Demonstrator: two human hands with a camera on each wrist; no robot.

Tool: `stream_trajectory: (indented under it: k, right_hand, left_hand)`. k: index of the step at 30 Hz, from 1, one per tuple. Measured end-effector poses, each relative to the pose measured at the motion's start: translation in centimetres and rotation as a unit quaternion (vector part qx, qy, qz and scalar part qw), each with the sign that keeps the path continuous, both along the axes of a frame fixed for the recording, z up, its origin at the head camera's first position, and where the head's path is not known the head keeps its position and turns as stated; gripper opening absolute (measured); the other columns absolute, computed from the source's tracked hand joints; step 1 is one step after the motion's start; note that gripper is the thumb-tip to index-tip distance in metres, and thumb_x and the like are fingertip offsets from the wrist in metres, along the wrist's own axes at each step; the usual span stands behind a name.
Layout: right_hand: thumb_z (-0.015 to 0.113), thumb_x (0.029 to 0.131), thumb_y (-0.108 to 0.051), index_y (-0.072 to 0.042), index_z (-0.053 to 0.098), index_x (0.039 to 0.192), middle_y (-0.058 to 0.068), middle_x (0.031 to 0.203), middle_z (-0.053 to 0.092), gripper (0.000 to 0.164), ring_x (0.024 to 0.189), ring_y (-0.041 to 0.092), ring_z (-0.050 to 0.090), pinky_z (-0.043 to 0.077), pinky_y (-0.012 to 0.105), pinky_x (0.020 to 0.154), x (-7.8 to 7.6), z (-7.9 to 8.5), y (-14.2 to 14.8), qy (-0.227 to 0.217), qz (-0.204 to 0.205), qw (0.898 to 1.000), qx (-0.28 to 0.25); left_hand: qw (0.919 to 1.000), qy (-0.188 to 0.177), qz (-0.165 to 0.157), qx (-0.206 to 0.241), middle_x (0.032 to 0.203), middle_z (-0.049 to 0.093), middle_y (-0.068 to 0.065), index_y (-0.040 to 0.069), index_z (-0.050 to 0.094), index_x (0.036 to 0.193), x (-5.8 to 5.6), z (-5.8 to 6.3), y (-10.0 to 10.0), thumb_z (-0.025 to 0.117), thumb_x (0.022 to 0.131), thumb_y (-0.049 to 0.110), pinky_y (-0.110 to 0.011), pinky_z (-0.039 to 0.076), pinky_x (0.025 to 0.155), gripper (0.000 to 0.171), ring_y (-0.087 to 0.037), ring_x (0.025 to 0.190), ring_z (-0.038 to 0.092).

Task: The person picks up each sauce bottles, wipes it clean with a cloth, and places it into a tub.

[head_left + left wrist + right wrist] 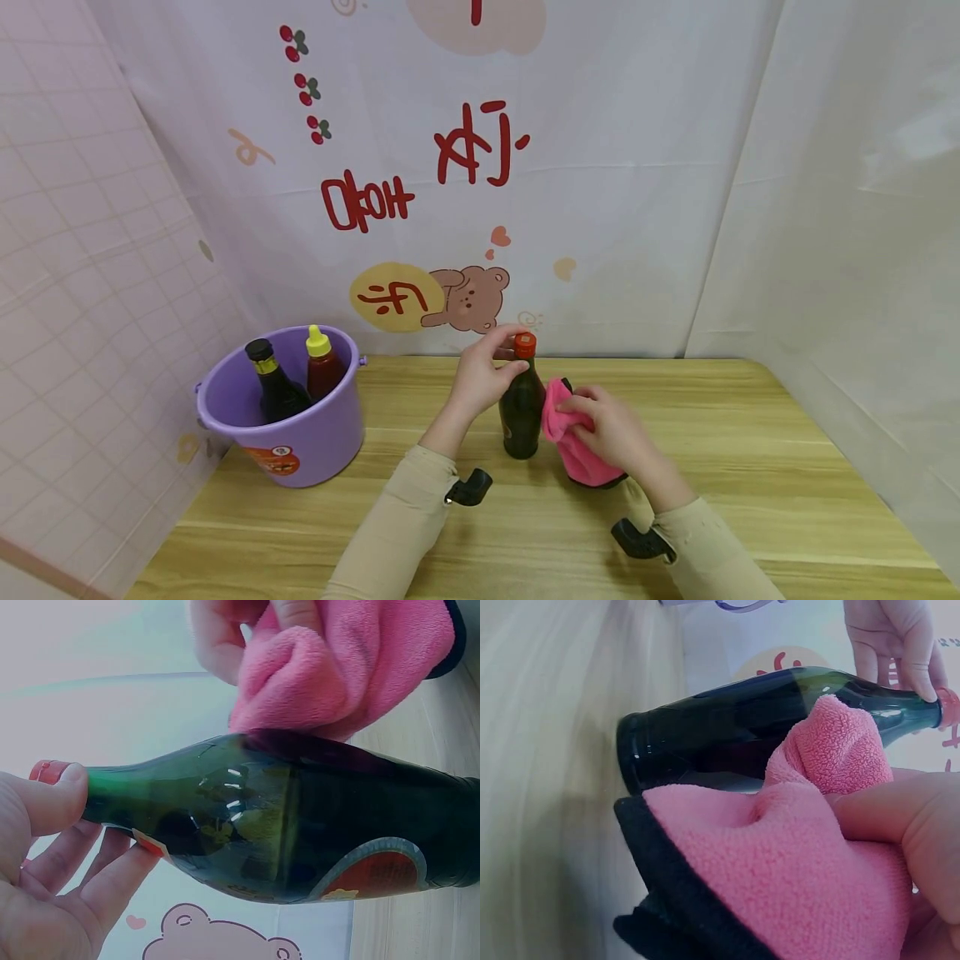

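Note:
A dark green glass bottle (522, 412) with a red cap (525, 345) stands upright on the wooden table. My left hand (483, 372) grips its neck just under the cap, thumb on the near side and fingers behind. In the left wrist view, part of a red and gold label (375, 874) shows low on the bottle (247, 817). My right hand (606, 427) holds a bunched pink cloth (588, 457) with dark edging, pinched between thumb and fingers. The cloth (780, 855) lies right at the bottle's right side, overlapping it in the right wrist view.
To the left a purple bucket (315, 446) stands on the table (450, 550). Inside it are a dark bottle with a black cap (277, 387) and a red squeeze bottle with a yellow tip (324, 367). A printed curtain (615, 208) hangs behind the table's back edge.

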State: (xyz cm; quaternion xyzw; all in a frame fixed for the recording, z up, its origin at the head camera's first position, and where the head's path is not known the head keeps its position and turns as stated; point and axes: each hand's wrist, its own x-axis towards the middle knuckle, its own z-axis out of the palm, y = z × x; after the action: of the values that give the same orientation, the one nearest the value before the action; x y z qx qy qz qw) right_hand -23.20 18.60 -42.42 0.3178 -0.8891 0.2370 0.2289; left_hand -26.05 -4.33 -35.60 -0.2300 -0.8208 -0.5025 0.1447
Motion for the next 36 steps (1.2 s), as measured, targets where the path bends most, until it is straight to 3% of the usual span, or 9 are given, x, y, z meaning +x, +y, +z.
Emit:
stream_trajectory:
  k: [9, 19, 28, 36]
  right_hand:
    - [0.085, 0.070, 0.001, -0.013, 0.074, 0.096, 0.008, 0.097, 0.062, 0.031, 0.079, 0.022, 0.063, 0.054, 0.038, 0.067, -0.1, -1.2, -0.1, 0.022, 0.018, 0.999, 0.024]
    - [0.083, 0.074, -0.002, -0.015, 0.075, 0.095, 0.004, 0.096, 0.059, 0.026, 0.074, 0.018, 0.061, 0.053, 0.033, 0.065, 0.1, -1.8, -0.6, -0.028, 0.000, 0.999, 0.042]
    - [0.082, 0.076, -0.002, -0.017, 0.075, 0.093, 0.003, 0.090, 0.056, 0.024, 0.069, 0.016, 0.056, 0.050, 0.031, 0.060, 0.2, -2.3, -1.2, -0.028, -0.004, 0.996, 0.090]
    - [0.079, 0.076, 0.000, -0.018, 0.076, 0.093, 0.004, 0.088, 0.056, 0.025, 0.066, 0.015, 0.052, 0.046, 0.029, 0.057, 0.0, -2.8, -1.8, -0.053, -0.017, 0.989, 0.137]
  left_hand:
    - [1.0000, 0.001, 0.002, -0.004, 0.114, 0.069, -0.006, 0.019, 0.060, 0.131, 0.1, 0.0, 0.0, 0.074, 0.089, 0.005, -0.034, 0.057, 0.080, 0.047, -0.024, 0.101, 0.068]
    - [1.0000, 0.001, 0.003, -0.002, 0.114, 0.069, -0.006, 0.020, 0.061, 0.131, 0.0, 0.0, 0.0, 0.074, 0.089, 0.005, -0.034, 0.057, 0.080, 0.047, -0.023, 0.101, 0.067]
    - [1.0000, 0.004, 0.005, -0.005, 0.112, 0.069, -0.005, 0.020, 0.060, 0.131, 0.0, -0.1, 0.0, 0.074, 0.089, 0.005, -0.034, 0.057, 0.080, 0.047, -0.023, 0.100, 0.068]
    - [1.0000, 0.005, 0.006, -0.003, 0.112, 0.070, -0.006, 0.019, 0.060, 0.131, 0.1, -0.1, 0.0, 0.074, 0.088, 0.005, -0.034, 0.057, 0.080, 0.047, -0.023, 0.100, 0.068]
